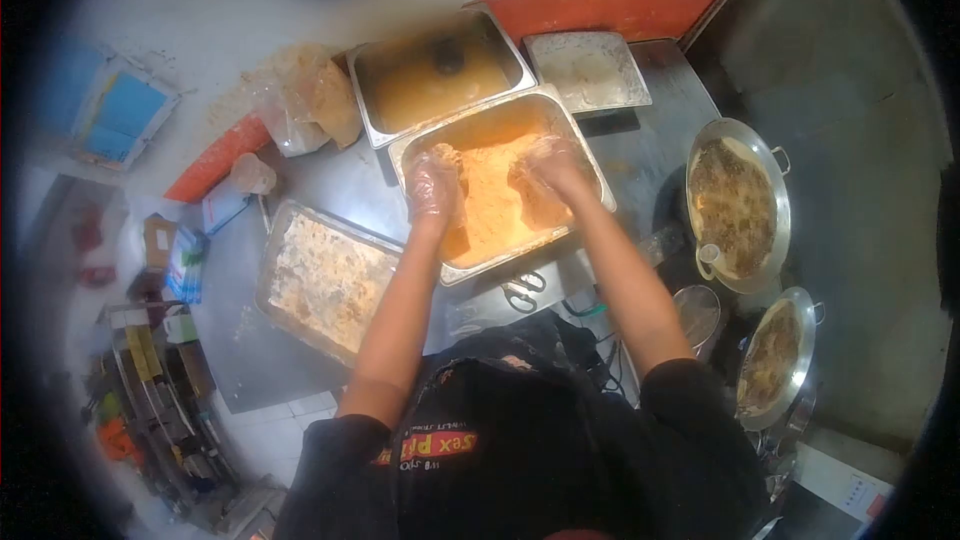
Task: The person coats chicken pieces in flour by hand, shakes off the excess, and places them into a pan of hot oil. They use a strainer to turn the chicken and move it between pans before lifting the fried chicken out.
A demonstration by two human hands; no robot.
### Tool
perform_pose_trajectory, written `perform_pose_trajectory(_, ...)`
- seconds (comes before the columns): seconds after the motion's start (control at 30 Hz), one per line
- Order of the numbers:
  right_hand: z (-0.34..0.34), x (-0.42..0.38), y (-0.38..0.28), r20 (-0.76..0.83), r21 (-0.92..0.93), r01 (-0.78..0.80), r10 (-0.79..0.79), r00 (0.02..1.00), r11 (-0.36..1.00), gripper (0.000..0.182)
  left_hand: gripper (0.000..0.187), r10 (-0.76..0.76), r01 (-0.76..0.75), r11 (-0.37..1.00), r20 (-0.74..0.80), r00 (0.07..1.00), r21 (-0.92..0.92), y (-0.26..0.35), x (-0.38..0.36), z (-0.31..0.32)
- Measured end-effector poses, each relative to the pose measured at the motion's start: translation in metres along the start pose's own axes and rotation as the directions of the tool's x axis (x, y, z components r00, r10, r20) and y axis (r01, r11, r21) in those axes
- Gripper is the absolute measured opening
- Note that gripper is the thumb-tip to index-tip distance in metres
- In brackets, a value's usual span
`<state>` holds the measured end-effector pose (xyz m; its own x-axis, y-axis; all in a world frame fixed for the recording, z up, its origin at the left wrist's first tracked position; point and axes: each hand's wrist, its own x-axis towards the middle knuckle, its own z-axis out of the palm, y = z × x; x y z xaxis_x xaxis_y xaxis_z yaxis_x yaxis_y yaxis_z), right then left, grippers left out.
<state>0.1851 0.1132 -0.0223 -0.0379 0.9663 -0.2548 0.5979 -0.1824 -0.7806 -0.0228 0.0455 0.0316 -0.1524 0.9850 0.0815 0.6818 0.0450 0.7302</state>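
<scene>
Both of my hands wear clear plastic gloves and are down in a deep metal pan (580,140) of orange-tan breading flour (495,205). My left hand (433,188) is at the pan's left side, fingers curled at a flour-coated clump (447,154). Across from it, my right hand (553,168) bends inward over the flour, its fingers closed and dusted with it. What either hand grips is too coated to make out.
Behind the pan sits another metal pan (430,90) of yellowish liquid with a dark object in it. A floured tray (330,275) lies left, scissors (522,290) in front. Two wide pans of bubbling oil (735,205) stand right. A plastic bag (305,105) leans at the wall.
</scene>
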Motion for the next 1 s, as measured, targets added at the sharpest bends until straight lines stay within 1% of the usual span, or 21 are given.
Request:
perform_pose_trajectory(0.03, 0.006, -0.017, -0.025, -0.057, 0.031, -0.073, 0.075, 0.996, 0.997, 0.035, 0.013, 0.065, -0.062, 0.995, -0.043, 0.997, 0.079, -0.016, 0.005, 0.024)
perform_pose_trajectory(0.07, 0.048, -0.025, -0.030, -0.303, -0.055, 0.070, -0.084, 0.949, 0.996, 0.033, 0.014, 0.129, -0.116, 0.980, -0.075, 0.989, 0.160, -0.029, 0.004, 0.048)
perform_pose_trajectory(0.1, 0.080, -0.029, -0.031, -0.514, -0.175, 0.185, -0.250, 0.821, 0.967, 0.032, 0.017, -0.058, 0.043, 0.984, -0.080, 0.995, -0.175, -0.027, -0.006, 0.077)
perform_pose_trajectory(0.17, 0.064, -0.028, -0.050, -0.379, -0.166, 0.099, -0.156, 0.912, 0.981, 0.032, 0.021, 0.188, -0.185, 0.921, 0.027, 0.982, 0.342, -0.030, -0.010, 0.071)
perform_pose_trajectory(0.23, 0.048, -0.034, -0.059, -0.222, -0.167, 0.001, -0.038, 0.974, 0.986, 0.033, 0.021, 0.093, -0.154, 0.890, 0.160, 0.983, 0.430, -0.047, 0.002, 0.051)
perform_pose_trajectory(0.27, 0.035, -0.035, -0.056, -0.183, 0.044, -0.095, 0.102, 0.978, 0.994, 0.032, 0.021, -0.015, -0.129, 0.848, 0.267, 0.964, 0.514, -0.050, 0.007, 0.043)
perform_pose_trajectory(0.3, 0.029, -0.035, -0.054, -0.116, 0.244, -0.194, 0.227, 0.967, 0.950, 0.030, 0.021, -0.020, -0.123, 0.850, 0.265, 0.964, 0.513, -0.036, 0.000, 0.044)
perform_pose_trajectory(0.33, 0.035, -0.037, -0.054, -0.112, 0.239, -0.193, 0.225, 0.968, 0.952, 0.030, 0.019, -0.048, 0.032, 0.985, 0.089, 0.995, 0.170, -0.016, -0.009, 0.052)
perform_pose_trajectory(0.37, 0.049, -0.044, -0.054, -0.207, 0.105, -0.117, 0.137, 0.969, 0.988, 0.029, 0.017, -0.140, 0.123, 0.968, -0.065, 0.988, -0.217, -0.006, -0.017, 0.055)
perform_pose_trajectory(0.4, 0.064, -0.051, -0.052, -0.289, -0.035, -0.048, 0.036, 0.957, 0.998, 0.028, 0.014, 0.149, -0.139, 0.958, -0.023, 0.989, 0.250, -0.015, -0.010, 0.059)
perform_pose_trajectory(0.43, 0.070, -0.047, -0.052, -0.361, -0.178, 0.021, -0.085, 0.929, 0.984, 0.027, 0.014, 0.155, -0.143, 0.957, -0.030, 0.987, 0.251, -0.026, -0.005, 0.060)
perform_pose_trajectory(0.47, 0.067, -0.041, -0.043, -0.247, -0.313, 0.052, -0.134, 0.960, 0.948, 0.028, 0.014, 0.113, -0.113, 0.977, 0.014, 0.994, 0.181, -0.034, -0.002, 0.057)
perform_pose_trajectory(0.53, 0.041, -0.047, -0.042, -0.260, -0.193, -0.010, -0.041, 0.965, 0.981, 0.030, 0.014, 0.061, -0.070, 0.991, 0.079, 0.995, 0.111, -0.037, -0.007, 0.056)
perform_pose_trajectory(0.57, 0.032, -0.049, -0.042, -0.267, -0.075, -0.064, 0.042, 0.963, 0.995, 0.032, 0.014, 0.064, -0.091, 0.958, 0.107, 0.992, 0.271, -0.035, -0.006, 0.056)
perform_pose_trajectory(0.6, 0.059, -0.051, -0.038, -0.510, -0.233, 0.166, -0.266, 0.818, 0.958, 0.032, 0.013, 0.062, -0.113, 0.900, 0.133, 0.989, 0.420, -0.031, -0.006, 0.057)
perform_pose_trajectory(0.63, 0.073, -0.040, -0.035, -0.291, -0.171, -0.051, -0.001, 0.957, 0.984, 0.032, 0.013, 0.061, -0.111, 0.902, 0.131, 0.990, 0.418, -0.025, -0.009, 0.059)
perform_pose_trajectory(0.73, 0.045, -0.052, -0.049, -0.252, -0.253, 0.059, -0.125, 0.960, 0.966, 0.028, 0.013, 0.074, -0.100, 0.942, 0.090, 0.993, 0.320, -0.002, -0.011, 0.038)
perform_pose_trajectory(0.8, 0.030, -0.043, -0.035, -0.143, 0.005, -0.065, 0.065, 0.988, 0.998, 0.027, 0.012, 0.076, -0.086, 0.956, 0.046, 0.996, 0.279, 0.000, -0.011, 0.031)
perform_pose_trajectory(0.9, 0.061, -0.052, -0.046, -0.359, -0.123, 0.016, -0.059, 0.932, 0.992, 0.023, 0.010, 0.160, -0.151, 0.951, -0.013, 0.987, 0.270, 0.000, -0.015, 0.045)
perform_pose_trajectory(0.93, 0.051, -0.060, -0.052, -0.305, -0.290, 0.137, -0.227, 0.925, 0.947, 0.015, 0.009, 0.246, -0.229, 0.923, -0.019, 0.969, 0.309, -0.001, -0.011, 0.051)
perform_pose_trajectory(1.0, 0.025, -0.054, -0.047, -0.212, -0.188, 0.088, -0.128, 0.969, 0.978, 0.014, 0.009, 0.127, -0.147, 0.937, 0.083, 0.988, 0.316, 0.010, -0.006, 0.015)
